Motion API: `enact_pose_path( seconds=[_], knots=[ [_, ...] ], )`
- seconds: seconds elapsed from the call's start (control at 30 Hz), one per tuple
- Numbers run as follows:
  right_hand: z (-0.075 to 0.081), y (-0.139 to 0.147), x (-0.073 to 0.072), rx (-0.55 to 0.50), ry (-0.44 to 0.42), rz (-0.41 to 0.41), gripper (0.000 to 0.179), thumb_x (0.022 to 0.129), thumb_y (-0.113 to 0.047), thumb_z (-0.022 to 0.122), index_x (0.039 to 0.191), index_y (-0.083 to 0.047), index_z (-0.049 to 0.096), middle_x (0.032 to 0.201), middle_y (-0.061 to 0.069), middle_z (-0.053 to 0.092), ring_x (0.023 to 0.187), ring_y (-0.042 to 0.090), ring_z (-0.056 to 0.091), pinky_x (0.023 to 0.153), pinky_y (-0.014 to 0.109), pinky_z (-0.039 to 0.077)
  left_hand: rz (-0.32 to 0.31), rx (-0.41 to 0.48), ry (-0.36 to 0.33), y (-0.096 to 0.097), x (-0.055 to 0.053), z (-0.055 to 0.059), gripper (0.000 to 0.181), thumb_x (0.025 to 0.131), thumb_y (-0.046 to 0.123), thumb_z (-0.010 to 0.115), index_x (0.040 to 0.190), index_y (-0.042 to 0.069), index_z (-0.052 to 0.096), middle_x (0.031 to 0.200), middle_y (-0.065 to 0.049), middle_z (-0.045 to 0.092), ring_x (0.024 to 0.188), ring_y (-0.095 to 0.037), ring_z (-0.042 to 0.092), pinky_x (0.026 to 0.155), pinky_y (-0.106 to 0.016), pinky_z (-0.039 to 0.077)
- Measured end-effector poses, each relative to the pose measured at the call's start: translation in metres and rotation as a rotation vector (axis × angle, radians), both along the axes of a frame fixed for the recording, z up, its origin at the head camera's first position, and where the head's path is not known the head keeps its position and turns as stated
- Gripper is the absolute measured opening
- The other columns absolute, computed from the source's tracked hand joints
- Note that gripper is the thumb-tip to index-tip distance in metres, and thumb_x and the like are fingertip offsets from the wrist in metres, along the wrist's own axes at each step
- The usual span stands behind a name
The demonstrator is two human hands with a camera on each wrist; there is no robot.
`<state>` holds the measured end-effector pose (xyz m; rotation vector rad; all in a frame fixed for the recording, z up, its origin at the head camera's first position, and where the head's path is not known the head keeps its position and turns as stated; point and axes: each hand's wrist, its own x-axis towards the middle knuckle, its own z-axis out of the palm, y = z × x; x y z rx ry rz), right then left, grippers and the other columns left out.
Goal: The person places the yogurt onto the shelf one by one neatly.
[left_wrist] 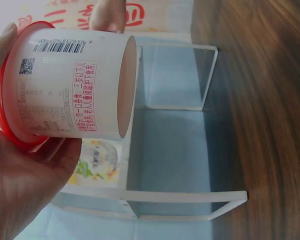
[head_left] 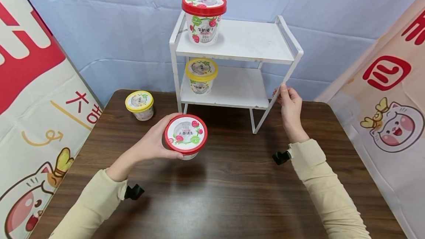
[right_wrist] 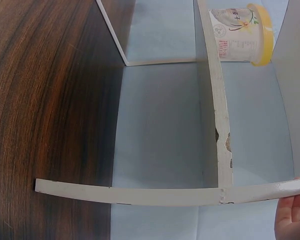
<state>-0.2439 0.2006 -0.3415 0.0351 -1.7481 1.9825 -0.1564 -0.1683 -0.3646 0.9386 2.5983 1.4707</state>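
My left hand [head_left: 153, 141] grips a red-lidded paper tub [head_left: 186, 134] with strawberries on its lid, held above the table in front of the white two-tier rack [head_left: 255, 40]. In the left wrist view, the tub's barcode side [left_wrist: 70, 82] and base edge show. Thumb and fingers of my right hand [head_left: 290, 106] hold the rack's right front leg; part of them hides behind it. Another red-lidded tub [head_left: 204, 25] stands at the left of the upper shelf. A smaller yellow-lidded tub [head_left: 201, 78] stands at the left of the lower shelf.
A second yellow-lidded tub [head_left: 140, 105] stands on the dark wooden table [head_left: 232, 187], left of the rack. Behind the rack hangs a pale blue cloth [head_left: 132, 28]. Printed banners flank the table on both sides.
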Motion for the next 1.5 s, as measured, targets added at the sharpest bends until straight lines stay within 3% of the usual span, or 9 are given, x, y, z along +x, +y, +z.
enact_pose_path(
  seconds=[0.67,1.5],
  knots=[
    [0.0,-0.001,0.002,0.002,-0.006,-0.005,0.022,0.094,-0.016,0.051,0.076,-0.006,0.06,0.073,-0.002,0.062,0.072,0.012,0.058,0.068,0.018,0.048,0.126,0.016,-0.052,0.018,0.014,0.023,0.099,0.057,0.03,0.087,0.138,0.018,0.03,0.124,-0.002,0.044,0.109,-0.018,0.042,0.088,-0.043,0.046],
    [0.001,-0.001,0.0,0.002,-0.025,-0.011,0.022,0.093,-0.017,0.052,0.076,-0.007,0.06,0.073,-0.001,0.062,0.073,0.012,0.058,0.069,0.019,0.047,0.232,0.035,-0.019,0.037,0.02,0.047,0.095,0.057,0.031,0.086,0.136,0.018,0.035,0.116,0.001,0.047,0.106,-0.015,0.042,0.082,-0.037,0.05]
  ],
)
